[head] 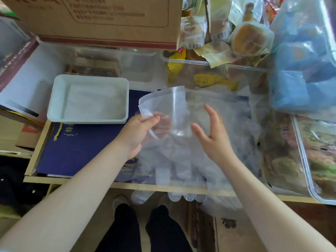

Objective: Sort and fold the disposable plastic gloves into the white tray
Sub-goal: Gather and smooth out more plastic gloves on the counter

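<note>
The clear glove (pixel 174 142) hung lengthwise, cuff far, fingers dangling near past the bench (pixel 127 185) edge. The left hand (pixel 140 131) pinched its cuff; the right hand (pixel 212 131) hovered spread, holding nothing. Left, the white tray (pixel 54 99) held folded gloves (pixel 92 100).

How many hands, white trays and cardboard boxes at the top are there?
Hands: 2, the left hand and the right hand
White tray: 1
Cardboard box: 1
Total: 4
</note>
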The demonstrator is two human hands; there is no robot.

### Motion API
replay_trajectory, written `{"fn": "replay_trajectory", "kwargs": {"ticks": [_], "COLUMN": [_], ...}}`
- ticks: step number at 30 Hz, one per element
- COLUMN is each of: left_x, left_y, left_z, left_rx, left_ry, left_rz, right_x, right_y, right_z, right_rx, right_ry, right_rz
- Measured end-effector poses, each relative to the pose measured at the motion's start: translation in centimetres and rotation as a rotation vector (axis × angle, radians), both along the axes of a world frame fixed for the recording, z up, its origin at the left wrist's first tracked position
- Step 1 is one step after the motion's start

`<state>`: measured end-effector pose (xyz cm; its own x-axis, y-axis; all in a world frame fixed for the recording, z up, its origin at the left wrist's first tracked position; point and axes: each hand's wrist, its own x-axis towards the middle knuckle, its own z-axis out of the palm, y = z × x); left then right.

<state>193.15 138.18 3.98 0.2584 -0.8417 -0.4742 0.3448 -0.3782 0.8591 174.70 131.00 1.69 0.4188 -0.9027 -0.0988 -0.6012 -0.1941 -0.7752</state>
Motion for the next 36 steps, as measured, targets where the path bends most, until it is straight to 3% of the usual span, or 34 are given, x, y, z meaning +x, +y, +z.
{"fn": "replay_trajectory", "kwargs": {"ticks": [6, 10, 13, 19, 21, 24, 26, 28, 30, 32, 36], "left_x": [1.8, 3.5, 4.5, 6.2, 7.2, 9.6, 11.4, 13.3, 15.1, 16.6, 17.4], "left_y": [1.5, 3.2, 5.2, 9.1, 10.5, 13.0, 14.4, 15.2, 16.1, 16.8, 16.7], "left_z": [1.4, 1.4, 1.4, 1.4, 1.2, 0.6, -0.4, -1.0, -0.8, -0.3, 0.1], "left_rx": [0.003, 0.021, 0.039, 0.092, 0.097, 0.087, -0.001, -0.118, -0.118, -0.008, 0.201], "left_ry": [0.099, 0.101, 0.059, -0.227, -0.225, -0.068, 0.037, 0.187, 0.274, 0.172, -0.193], "left_rz": [-0.026, 0.06, 0.031, -0.072, -0.138, -0.386, -0.286, -0.029, 0.14, 0.118, -0.115], "right_x": [4.2, 6.3, 8.2, 11.4, 12.8, 15.5, 16.9, 18.0, 19.3, 20.7, 23.5], "right_y": [-3.1, -3.4, -3.7, -3.9, -3.3, -1.7, -0.5, 0.5, 1.5, 2.6, 4.5], "right_z": [2.4, 2.4, 2.9, 2.9, 2.9, 3.3, 3.3, 3.3, 3.0, 3.0, 2.8], "right_rx": [0.517, 0.654, 0.61, 0.47, 0.458, 0.434, 0.46, 0.464, 0.392, 0.36, 0.43], "right_ry": [-0.292, -0.382, -0.408, -0.341, -0.329, -0.268, -0.202, -0.108, 0.025, 0.114, 0.236], "right_rz": [0.105, 0.121, 0.106, 0.153, 0.191, 0.319, 0.414, 0.505, 0.585, 0.663, 0.78]}}
